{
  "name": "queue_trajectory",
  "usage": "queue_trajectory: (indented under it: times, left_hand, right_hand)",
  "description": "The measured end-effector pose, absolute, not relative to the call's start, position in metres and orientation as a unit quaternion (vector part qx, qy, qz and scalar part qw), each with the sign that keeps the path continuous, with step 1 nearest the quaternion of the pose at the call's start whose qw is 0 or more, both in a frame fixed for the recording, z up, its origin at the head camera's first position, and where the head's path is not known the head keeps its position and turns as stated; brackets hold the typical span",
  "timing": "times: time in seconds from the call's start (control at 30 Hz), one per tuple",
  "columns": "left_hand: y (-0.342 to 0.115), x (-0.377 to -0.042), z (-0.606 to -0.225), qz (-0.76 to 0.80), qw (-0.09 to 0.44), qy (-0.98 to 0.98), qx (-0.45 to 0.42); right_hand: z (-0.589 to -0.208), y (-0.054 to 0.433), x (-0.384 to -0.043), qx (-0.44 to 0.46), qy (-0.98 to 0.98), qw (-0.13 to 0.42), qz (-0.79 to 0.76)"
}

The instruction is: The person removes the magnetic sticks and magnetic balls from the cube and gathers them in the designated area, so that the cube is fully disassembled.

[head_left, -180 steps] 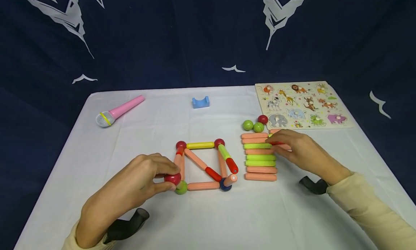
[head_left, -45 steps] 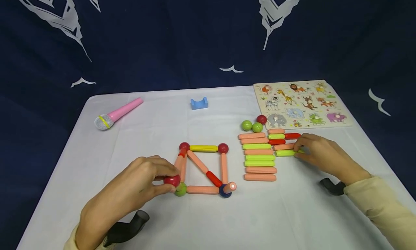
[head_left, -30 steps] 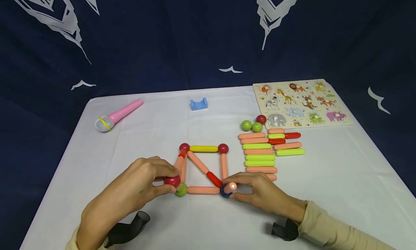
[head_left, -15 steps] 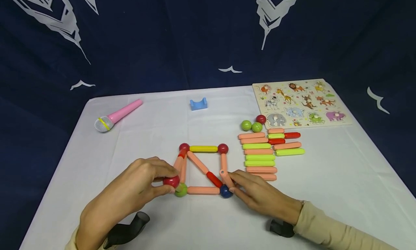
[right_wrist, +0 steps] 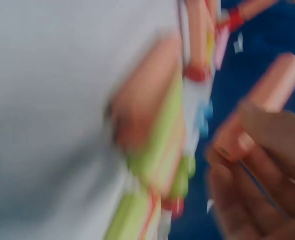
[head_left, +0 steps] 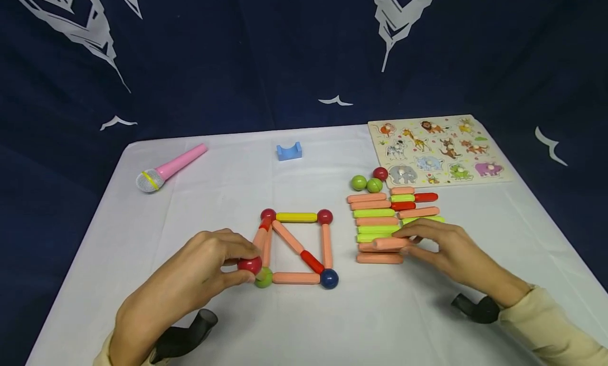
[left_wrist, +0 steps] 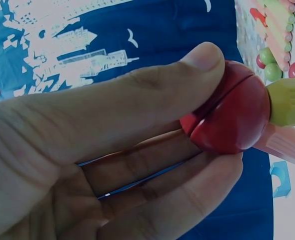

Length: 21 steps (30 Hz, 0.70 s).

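On the left of the head view, the left hand [head_left: 204, 265] pinches a red ball [head_left: 249, 265] between thumb and fingers; the left wrist view shows a yellow-green stick [left_wrist: 290, 102] meeting the ball's side. That ball is at the left edge of a construction [head_left: 296, 278] near the centre, with a green ball [head_left: 264, 277] at lower left, a blue ball [head_left: 329, 279] at lower right, a yellow stick [head_left: 296, 217] along the top between two more red balls [head_left: 325, 216], and a salmon-and-red diagonal [head_left: 288, 237] across the middle. Right of centre, the right hand [head_left: 456, 255] pinches a salmon stick [head_left: 389, 243] over the lower part of the loose sticks [head_left: 375, 222]; the right wrist view is blurred, so I can't tell whether it touches them. Two green balls [head_left: 358, 183] and a red one [head_left: 380, 174] lie above these sticks, beside an animal puzzle board [head_left: 439, 152] at upper right. A pink microphone [head_left: 180, 163] lies at upper left, a blue piece [head_left: 289, 153] at upper centre
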State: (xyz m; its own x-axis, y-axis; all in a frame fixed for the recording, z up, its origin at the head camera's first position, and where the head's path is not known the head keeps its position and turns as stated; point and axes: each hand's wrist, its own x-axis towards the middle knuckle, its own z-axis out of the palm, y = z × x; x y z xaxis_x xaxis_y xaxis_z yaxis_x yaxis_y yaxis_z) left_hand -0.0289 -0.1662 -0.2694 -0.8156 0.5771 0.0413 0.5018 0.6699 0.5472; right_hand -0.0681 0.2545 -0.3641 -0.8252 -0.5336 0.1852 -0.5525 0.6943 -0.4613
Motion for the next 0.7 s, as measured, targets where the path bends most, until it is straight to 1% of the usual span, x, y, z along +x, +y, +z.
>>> queue_trajectory:
  times: [0.07,0.2,0.3,0.47,0.7]
  left_hand:
    - [-0.166,-0.029,-0.269,0.273,0.068,0.913,0.295]
    - [-0.166,-0.03,-0.268,0.27,0.071,0.913,0.296]
    - [-0.165,-0.03,-0.268,0.268,0.076,0.914,0.295]
    - [-0.165,-0.03,-0.267,0.266,0.08,0.915,0.292]
    - [-0.165,-0.03,-0.268,0.266,0.076,0.915,0.293]
  right_hand:
    - [-0.362,0.276,-0.075,0.283,-0.927,0.026,0.243]
    - [-0.362,0.309,-0.085,0.246,-0.95,0.021,0.191]
    - [-0.368,0.323,-0.088,0.218,-0.964,-0.002,0.153]
    - [-0.378,0.327,-0.09,0.185,-0.971,-0.029,0.145]
    - [-0.387,0.317,-0.09,0.175,-0.976,0.01,0.13]
